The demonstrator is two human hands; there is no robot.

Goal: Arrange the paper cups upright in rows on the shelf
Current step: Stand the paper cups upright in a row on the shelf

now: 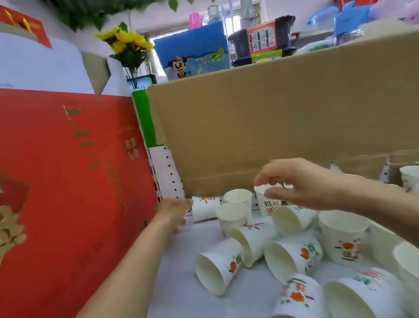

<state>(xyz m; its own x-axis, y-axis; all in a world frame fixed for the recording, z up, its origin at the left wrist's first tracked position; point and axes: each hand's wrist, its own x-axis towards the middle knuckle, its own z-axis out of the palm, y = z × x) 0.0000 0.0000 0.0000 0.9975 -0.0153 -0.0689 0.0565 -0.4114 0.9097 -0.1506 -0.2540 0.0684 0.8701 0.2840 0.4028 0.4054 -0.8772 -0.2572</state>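
Several white paper cups with orange and green print lie scattered on the white shelf point(189, 298); most are on their sides, like one point(219, 268) at the front left. Two cups point(233, 216) stand upright near the back. My right hand point(303, 184) pinches the rim of an upright cup point(266, 203) at the back, just before the cardboard wall. My left hand point(173, 210) reaches into the back left corner and touches a cup point(204, 208) lying on its side; whether it grips that cup is unclear.
A tall red box point(62, 185) walls the shelf on the left. A brown cardboard panel point(288, 117) closes the back. More upright cups point(417, 175) stand at the far right. Sunflowers point(126, 43), a blue bag and plastic containers sit beyond the cardboard.
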